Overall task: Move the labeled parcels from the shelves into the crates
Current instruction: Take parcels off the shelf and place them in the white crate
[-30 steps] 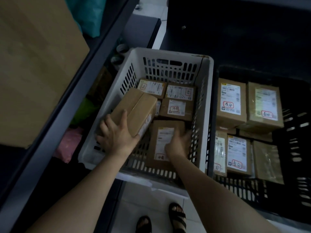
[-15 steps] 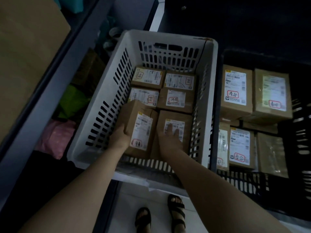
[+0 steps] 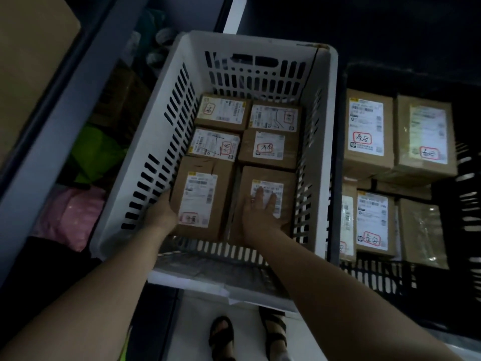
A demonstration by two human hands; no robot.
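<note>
- Hands first?
- Left hand (image 3: 161, 213) against the left edge of the near-left parcel (image 3: 201, 201), fingers hidden down beside the crate wall. Cannot tell whether gripping or only touching. Right hand (image 3: 257, 214) flat and relaxed, straight fingers pressing on the label of the near-right parcel (image 3: 263, 175).
- Where exactly?
- Both flat, labels up, side by side at the near end of the white crate (image 3: 257, 39), centre of frame. Behind them, four smaller parcels (image 3: 268, 148) in two rows, labels up too. Bottom layer of that crate full, by the look.
- Other crate?
- Black crate (image 3: 377, 276) at right of frame, just beside the white one, already holding several labelled parcels (image 3: 368, 131), stacked in layers.
- Progress call?
- Well along, probably. Looks like settling these two into place, not fetching.
- Left to do?
- Hard to say. Shelf frame (image 3: 59, 121) at left of frame, with a big plain carton (image 3: 31, 61) upper left, a green bag (image 3: 96, 152) and a pink bag (image 3: 70, 212) lower down. No labelled parcel visible there, but much of it too dark to read.
</note>
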